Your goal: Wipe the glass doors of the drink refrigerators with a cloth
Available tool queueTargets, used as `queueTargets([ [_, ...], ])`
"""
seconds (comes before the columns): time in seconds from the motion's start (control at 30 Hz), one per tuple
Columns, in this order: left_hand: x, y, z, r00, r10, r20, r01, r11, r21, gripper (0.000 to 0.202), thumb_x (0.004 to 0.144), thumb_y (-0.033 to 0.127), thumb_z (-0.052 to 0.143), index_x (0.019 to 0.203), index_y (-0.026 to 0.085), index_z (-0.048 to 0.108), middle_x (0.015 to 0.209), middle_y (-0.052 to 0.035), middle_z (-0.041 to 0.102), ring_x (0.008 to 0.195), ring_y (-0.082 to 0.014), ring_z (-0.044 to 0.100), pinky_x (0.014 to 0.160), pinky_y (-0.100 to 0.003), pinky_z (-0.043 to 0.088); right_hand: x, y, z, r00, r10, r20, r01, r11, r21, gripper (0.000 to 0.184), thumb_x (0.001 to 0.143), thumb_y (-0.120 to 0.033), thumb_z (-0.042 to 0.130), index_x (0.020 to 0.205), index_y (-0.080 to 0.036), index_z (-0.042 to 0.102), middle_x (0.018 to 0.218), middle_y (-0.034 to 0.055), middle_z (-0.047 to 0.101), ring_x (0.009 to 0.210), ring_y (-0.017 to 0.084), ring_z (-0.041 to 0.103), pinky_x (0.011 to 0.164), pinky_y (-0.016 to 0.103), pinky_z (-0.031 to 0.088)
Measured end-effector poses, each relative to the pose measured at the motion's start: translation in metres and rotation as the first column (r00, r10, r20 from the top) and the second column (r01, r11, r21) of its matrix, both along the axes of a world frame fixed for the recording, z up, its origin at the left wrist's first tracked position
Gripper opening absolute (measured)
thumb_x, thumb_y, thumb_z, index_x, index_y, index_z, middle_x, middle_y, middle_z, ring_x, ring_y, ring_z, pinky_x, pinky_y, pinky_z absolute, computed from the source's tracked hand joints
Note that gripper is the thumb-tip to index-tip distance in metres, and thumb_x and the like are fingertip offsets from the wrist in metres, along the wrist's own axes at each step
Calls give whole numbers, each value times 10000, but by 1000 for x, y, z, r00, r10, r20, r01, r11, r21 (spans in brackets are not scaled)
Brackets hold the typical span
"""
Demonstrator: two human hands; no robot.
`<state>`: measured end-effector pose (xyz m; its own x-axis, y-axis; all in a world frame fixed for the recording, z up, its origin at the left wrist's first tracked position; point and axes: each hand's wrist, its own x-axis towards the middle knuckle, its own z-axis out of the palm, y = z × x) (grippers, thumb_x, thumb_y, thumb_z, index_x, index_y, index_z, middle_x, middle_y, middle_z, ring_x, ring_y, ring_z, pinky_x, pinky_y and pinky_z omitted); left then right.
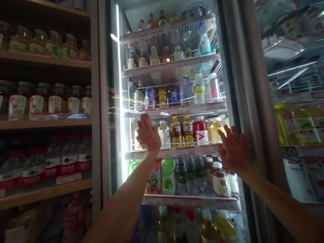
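Note:
My left hand [149,135] is raised in front of the lit drinks fridge [172,67]. Its fingers point up, slightly blurred, with nothing seen in them. Behind it stand a white-capped bottle [164,133] and dark iced-tea bottles [176,131] with yellow caps. Fingers spread, my right hand [233,148] is at the fridge's right side, near the door frame [249,84]. It holds nothing. A red-drink bottle [200,130] and pale yellow bottles [215,127] are to its left. Whether either palm touches the glass, I cannot tell.
Wooden shelves [45,125] at left carry jars [55,98] and red-capped water bottles [60,153]. Inside the fridge, a lower shelf [189,201] bears a green carton [167,175] and several bottles. Another glass-fronted cooler with large yellow bottles [285,125] stands at right.

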<state>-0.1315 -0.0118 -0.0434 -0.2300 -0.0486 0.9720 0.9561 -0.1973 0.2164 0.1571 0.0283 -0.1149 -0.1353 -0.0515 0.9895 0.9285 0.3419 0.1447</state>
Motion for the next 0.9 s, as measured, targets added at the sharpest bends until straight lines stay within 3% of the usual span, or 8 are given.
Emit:
queueTargets([
  [0.13, 62, 4, -22, 818, -152, -555, 69, 983, -168, 516, 886, 264, 367, 1399, 244, 314, 1489, -12, 292, 1401, -223, 158, 1133, -469, 218, -21, -1, 15, 1000, 22, 17, -23, 1000, 16, 541, 899, -331, 376, 1418, -208, 287, 1488, 112, 282, 1383, 275, 212, 1091, 513, 168],
  [0.2, 63, 2, -28, 720, -191, -667, 55, 974, -220, 504, 888, 275, 378, 1389, 274, 328, 1482, 10, 308, 1393, -207, 193, 1134, -452, 226, -31, -2, 22, 999, 29, 15, -29, 1000, -9, 528, 900, -334, 366, 1409, -207, 309, 1491, 115, 273, 1381, 283, 217, 1083, 531, 170],
  [0.3, 7, -10, -24, 850, -126, -511, 23, 979, -203, 504, 898, 259, 341, 1401, 257, 310, 1478, -14, 314, 1391, -211, 202, 1141, -468, 197, -37, -3, 27, 1000, 22, -16, -22, 999, -27, 521, 902, -348, 351, 1402, -200, 325, 1491, 120, 269, 1378, 291, 223, 1079, 537, 165],
  [0.4, -51, -18, -16, 997, 18, -74, -23, 998, -63, 529, 911, 263, 279, 1429, 163, 235, 1499, -79, 257, 1400, -229, 163, 1145, -481, 168, -36, -4, 26, 1000, 14, -4, -14, 1000, -20, 512, 907, -356, 339, 1394, -195, 342, 1479, 115, 299, 1379, 277, 225, 1090, 511, 153],
  [0.47, -51, -17, -19, 999, 38, 22, -37, 999, -20, 538, 913, 257, 263, 1432, 127, 212, 1507, -100, 224, 1406, -236, 130, 1145, -492, 160, -36, -4, 25, 1000, 19, 0, -19, 1000, -22, 512, 908, -352, 338, 1393, -189, 341, 1475, 115, 309, 1380, 276, 221, 1090, 514, 151],
  [0.53, -19, -10, -29, 979, -16, -201, 3, 998, -67, 533, 908, 251, 287, 1430, 161, 228, 1504, -73, 241, 1407, -228, 123, 1142, -485, 182, -35, -3, 24, 1000, 30, 4, -30, 999, -26, 515, 907, -341, 338, 1397, -182, 334, 1475, 118, 307, 1379, 282, 221, 1084, 527, 157],
  [0.67, 38, 0, -44, 730, -144, -668, 41, 985, -168, 510, 900, 263, 351, 1406, 246, 292, 1452, -11, 365, 1386, -183, 212, 1126, -424, 256, -34, -1, 24, 999, 40, 11, -40, 999, 6, 514, 906, -338, 344, 1397, -185, 338, 1472, 119, 314, 1375, 278, 234, 1082, 519, 160],
  [0.9, -53, -11, -29, 997, 69, -32, -69, 998, 16, 538, 909, 264, 298, 1431, 158, 224, 1490, -105, 271, 1402, -229, 146, 1130, -491, 207, -36, -2, 24, 1000, 26, -3, -26, 1000, 8, 506, 906, -354, 343, 1389, -204, 351, 1464, 109, 334, 1380, 268, 226, 1082, 510, 165],
])
